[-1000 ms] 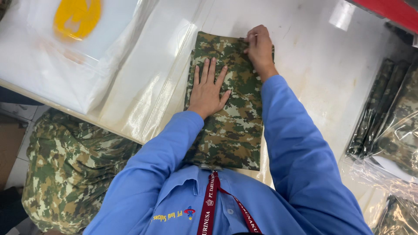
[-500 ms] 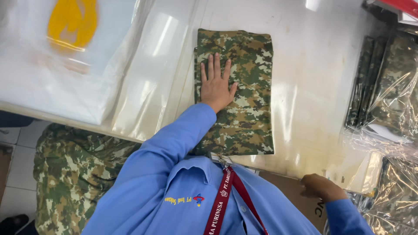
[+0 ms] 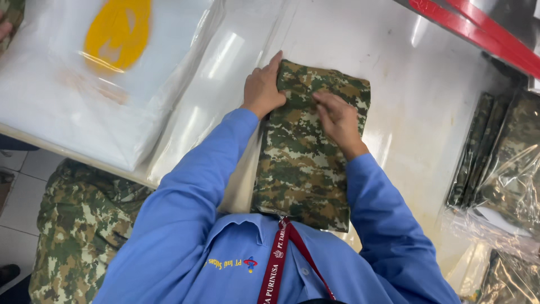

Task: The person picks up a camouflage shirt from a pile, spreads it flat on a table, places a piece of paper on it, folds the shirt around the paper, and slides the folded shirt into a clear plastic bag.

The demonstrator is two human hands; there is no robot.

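Hands: two, both on one folded camouflage garment [image 3: 304, 157] lying on the white table [image 3: 416, 95]. Left hand [image 3: 262, 89] grips its left edge, fingers curled. Right hand [image 3: 336, 119] presses flat on top, nothing grasped. One clear bag [image 3: 208, 101] alongside; bagged camouflage packs [image 3: 506, 157] at right, count unclear.
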